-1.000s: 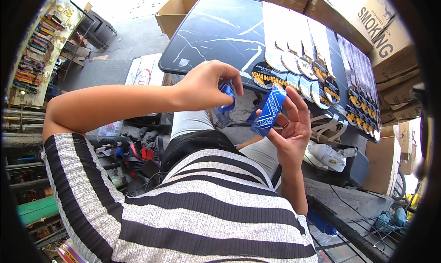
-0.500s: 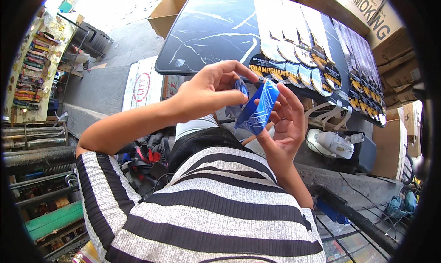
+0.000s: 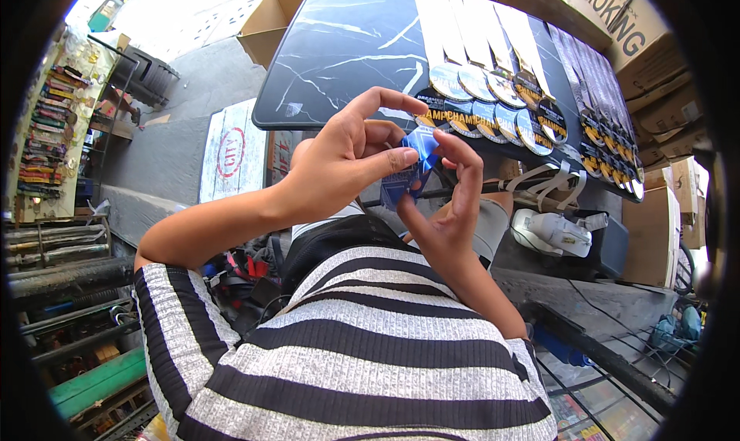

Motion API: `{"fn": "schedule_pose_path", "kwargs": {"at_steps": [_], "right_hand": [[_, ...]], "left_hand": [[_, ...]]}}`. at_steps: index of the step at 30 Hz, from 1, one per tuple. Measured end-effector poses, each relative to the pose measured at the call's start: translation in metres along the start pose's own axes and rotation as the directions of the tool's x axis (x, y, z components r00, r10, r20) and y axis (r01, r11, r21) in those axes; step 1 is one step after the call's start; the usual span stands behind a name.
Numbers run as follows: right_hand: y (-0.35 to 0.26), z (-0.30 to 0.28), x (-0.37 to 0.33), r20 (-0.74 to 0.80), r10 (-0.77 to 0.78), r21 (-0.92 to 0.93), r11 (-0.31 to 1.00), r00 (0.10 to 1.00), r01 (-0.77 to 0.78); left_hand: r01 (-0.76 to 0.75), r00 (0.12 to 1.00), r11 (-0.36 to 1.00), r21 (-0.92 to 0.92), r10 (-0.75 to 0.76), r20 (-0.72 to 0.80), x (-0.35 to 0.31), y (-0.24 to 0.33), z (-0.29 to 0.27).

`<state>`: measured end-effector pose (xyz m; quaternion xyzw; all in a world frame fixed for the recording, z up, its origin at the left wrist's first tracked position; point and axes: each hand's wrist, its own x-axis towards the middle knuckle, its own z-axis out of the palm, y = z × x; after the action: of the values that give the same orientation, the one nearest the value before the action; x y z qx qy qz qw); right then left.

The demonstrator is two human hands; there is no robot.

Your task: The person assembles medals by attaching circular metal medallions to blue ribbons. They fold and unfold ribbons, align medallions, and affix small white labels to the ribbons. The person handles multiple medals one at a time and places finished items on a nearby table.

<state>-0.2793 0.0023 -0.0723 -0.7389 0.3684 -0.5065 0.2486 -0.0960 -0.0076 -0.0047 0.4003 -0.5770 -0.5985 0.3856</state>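
Note:
In front of my lap I hold a blue ribbon with white line patterns, bent over on itself and shiny at its top. My left hand pinches its left side between thumb and fingers. From the right, my right hand grips its other edge, with thumb low and curled fingertips high. Part of the ribbon is hidden behind the fingers. Just beyond my hands, round medals with black, white and gold faces lie overlapping in rows, white ribbons stretched away from them.
The medals lie on a dark marble-patterned table. More medals with greyish ribbons hang toward its right edge. Below that edge stands a white machine. Cardboard boxes are stacked at the far right; a wooden sign stands left of the table.
Both hands have drawn closer together, the right one moving left. The ribbon, earlier spread in a wide loop, is now folded narrower between the fingers.

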Motion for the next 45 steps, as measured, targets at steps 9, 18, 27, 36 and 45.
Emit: {"fn": "schedule_pose_path", "kwargs": {"at_steps": [9, 18, 27, 36, 45], "right_hand": [[-0.001, -0.036, 0.02, 0.11, 0.01, 0.242, 0.97, 0.994, -0.036], [-0.02, -0.056, 0.068, 0.519, -0.034, 0.42, 0.88, 0.854, -0.221], [-0.018, -0.054, 0.077, 0.447, -0.118, 0.34, 0.939, 0.887, -0.047], [-0.007, -0.06, 0.083, 0.379, -0.217, 0.314, 0.945, 0.9, 0.096], [-0.003, -0.058, 0.121, 0.402, -0.408, 0.669, 0.742, 0.82, 0.041]], "left_hand": [[-0.122, 0.976, 0.985, 0.124, 0.096, 0.195, -0.001, 0.021, 0.004], [-0.092, 0.971, 0.846, 0.524, -0.04, 0.235, -0.009, 0.068, -0.013], [-0.171, 0.973, 0.523, 0.835, -0.043, 0.226, 0.001, 0.079, -0.025], [0.274, 0.814, 0.809, 0.52, -0.484, 0.322, 0.036, 0.1, -0.029], [0.21, 0.938, 0.883, 0.42, -0.303, 0.168, 0.02, 0.122, -0.018]]}}
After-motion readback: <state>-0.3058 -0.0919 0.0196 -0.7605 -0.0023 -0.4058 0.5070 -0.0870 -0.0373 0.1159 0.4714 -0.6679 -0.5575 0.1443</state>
